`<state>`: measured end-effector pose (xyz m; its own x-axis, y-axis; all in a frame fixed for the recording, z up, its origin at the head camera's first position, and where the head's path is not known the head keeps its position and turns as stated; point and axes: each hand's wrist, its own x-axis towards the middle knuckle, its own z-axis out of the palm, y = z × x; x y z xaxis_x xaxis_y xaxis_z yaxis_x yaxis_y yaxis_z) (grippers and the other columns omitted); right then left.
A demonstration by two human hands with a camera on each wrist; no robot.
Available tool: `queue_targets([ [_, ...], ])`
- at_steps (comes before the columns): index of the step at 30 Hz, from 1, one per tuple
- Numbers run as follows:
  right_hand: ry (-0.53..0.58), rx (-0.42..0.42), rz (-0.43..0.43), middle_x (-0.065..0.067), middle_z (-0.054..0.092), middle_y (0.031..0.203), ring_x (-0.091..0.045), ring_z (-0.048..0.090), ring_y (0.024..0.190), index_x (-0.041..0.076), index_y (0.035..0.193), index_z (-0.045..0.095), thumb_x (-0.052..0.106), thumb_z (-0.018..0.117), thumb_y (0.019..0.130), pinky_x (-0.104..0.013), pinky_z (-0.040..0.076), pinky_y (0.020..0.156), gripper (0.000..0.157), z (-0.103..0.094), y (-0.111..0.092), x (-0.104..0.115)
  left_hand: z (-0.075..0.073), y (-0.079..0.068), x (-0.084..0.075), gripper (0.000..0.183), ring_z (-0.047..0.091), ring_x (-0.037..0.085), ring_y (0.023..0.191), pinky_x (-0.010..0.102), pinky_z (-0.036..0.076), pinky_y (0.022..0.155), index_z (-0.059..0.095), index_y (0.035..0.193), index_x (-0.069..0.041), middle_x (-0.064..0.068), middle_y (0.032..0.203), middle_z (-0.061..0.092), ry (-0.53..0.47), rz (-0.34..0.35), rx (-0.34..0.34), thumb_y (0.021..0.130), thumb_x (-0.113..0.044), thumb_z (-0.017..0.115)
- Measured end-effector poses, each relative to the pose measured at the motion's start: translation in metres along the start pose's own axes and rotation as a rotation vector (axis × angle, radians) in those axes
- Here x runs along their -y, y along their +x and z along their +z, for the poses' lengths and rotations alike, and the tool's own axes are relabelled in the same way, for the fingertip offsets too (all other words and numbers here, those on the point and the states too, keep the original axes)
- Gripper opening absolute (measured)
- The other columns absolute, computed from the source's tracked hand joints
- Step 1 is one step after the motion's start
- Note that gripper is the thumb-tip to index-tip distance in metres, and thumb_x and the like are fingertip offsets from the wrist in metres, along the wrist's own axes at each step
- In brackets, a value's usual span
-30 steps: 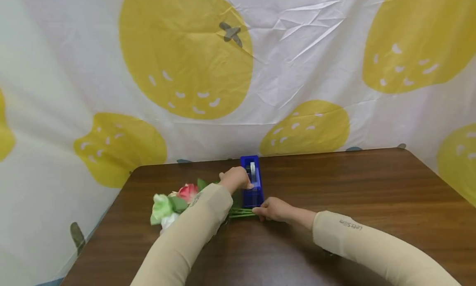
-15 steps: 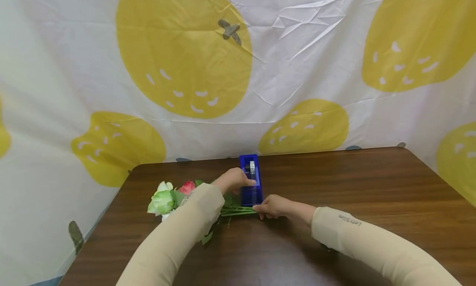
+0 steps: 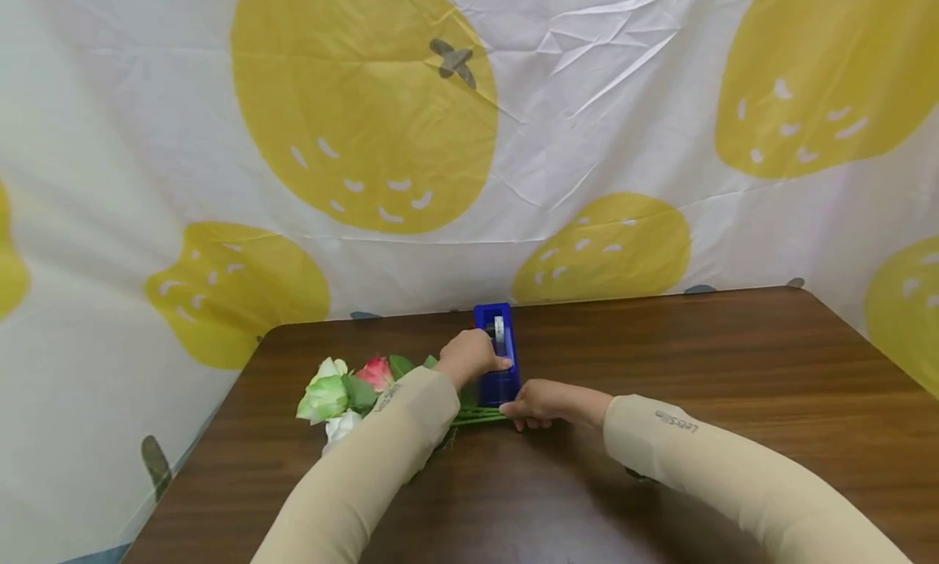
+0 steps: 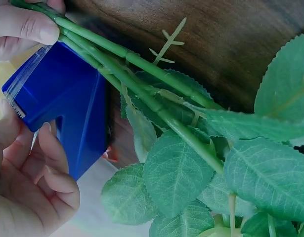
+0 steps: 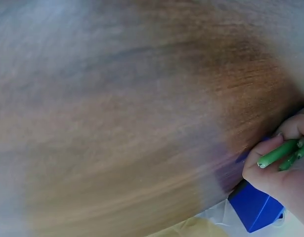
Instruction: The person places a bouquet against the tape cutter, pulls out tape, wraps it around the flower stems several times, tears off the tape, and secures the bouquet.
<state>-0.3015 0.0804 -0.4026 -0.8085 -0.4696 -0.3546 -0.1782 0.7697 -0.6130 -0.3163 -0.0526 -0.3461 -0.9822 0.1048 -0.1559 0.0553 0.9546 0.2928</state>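
A bunch of artificial flowers lies on the table in the head view, with a pale green rose, a pink rose and a white bloom. My right hand pinches the green stems near their cut ends, which stick out in the right wrist view. Beyond the stems stands a blue tape dispenser. My left hand holds its front end by the toothed edge, thumb on top and fingers curled beneath. A strip of clear tape runs from that edge to my right thumb at the stems.
The dark wooden table extends to the right of the hands. A white cloth with yellow fruit prints hangs behind its far edge. Green leaves spread beside the stems, close to the left hand.
My left hand has shifted slightly over the dispenser, its thumb now reaching farther across. The blooms moved a little and turned. My right hand keeps hold of the stems, barely moved.
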Motion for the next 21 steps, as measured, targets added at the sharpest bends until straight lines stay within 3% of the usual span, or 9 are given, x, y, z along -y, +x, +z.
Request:
queue_targets([
  [9, -0.216, 0.099, -0.004, 0.001, 0.043, 0.051, -0.01, 0.037, 0.046, 0.004, 0.067, 0.059, 0.029, 0.043, 0.097, -0.022, 0.033, 0.05, 0.042, -0.01, -0.003, 0.017, -0.004, 0.001, -0.004, 0.04, 0.062, 0.019, 0.075, 0.038, 0.051, 0.067, 0.07, 0.083, -0.006, 0.008, 0.094, 0.068, 0.013, -0.019, -0.025, 0.081, -0.045, 0.064],
  [12, -0.185, 0.101, -0.017, 0.001, 0.044, 0.052, -0.01, 0.038, 0.047, 0.004, 0.067, 0.06, 0.029, 0.043, 0.097, -0.021, 0.033, 0.051, 0.042, -0.01, -0.003, 0.016, -0.001, 0.002, -0.001, 0.04, 0.061, 0.019, 0.071, 0.037, 0.05, 0.064, 0.069, 0.081, -0.005, 0.008, 0.088, 0.068, 0.014, -0.025, -0.041, 0.081, -0.045, 0.064],
  [16, -0.08, 0.054, -0.108, 0.002, 0.044, 0.051, -0.009, 0.039, 0.045, 0.001, 0.067, 0.061, 0.028, 0.045, 0.097, -0.02, 0.034, 0.049, 0.043, -0.004, -0.003, 0.005, 0.004, -0.005, 0.003, 0.04, 0.06, 0.019, 0.064, 0.035, 0.048, 0.057, 0.066, 0.082, -0.005, 0.007, 0.078, 0.065, -0.016, -0.003, -0.09, 0.084, -0.045, 0.061],
  [19, -0.03, -0.015, -0.18, 0.004, 0.043, 0.048, -0.007, 0.039, 0.043, -0.001, 0.067, 0.062, 0.027, 0.046, 0.096, -0.018, 0.034, 0.045, 0.043, 0.0, -0.008, -0.006, 0.007, -0.022, 0.003, 0.037, 0.06, 0.02, 0.069, 0.034, 0.048, 0.058, 0.061, 0.092, -0.005, 0.008, 0.081, 0.063, -0.125, 0.067, -0.174, 0.089, -0.041, 0.055],
  [21, -0.014, -0.072, -0.207, 0.005, 0.041, 0.046, -0.005, 0.038, 0.041, -0.001, 0.065, 0.062, 0.026, 0.048, 0.095, -0.018, 0.033, 0.044, 0.043, 0.003, -0.015, -0.012, 0.009, -0.039, 0.002, 0.034, 0.058, 0.019, 0.066, 0.032, 0.046, 0.056, 0.06, 0.093, -0.005, 0.006, 0.079, 0.061, -0.215, 0.155, -0.213, 0.092, -0.039, 0.052],
])
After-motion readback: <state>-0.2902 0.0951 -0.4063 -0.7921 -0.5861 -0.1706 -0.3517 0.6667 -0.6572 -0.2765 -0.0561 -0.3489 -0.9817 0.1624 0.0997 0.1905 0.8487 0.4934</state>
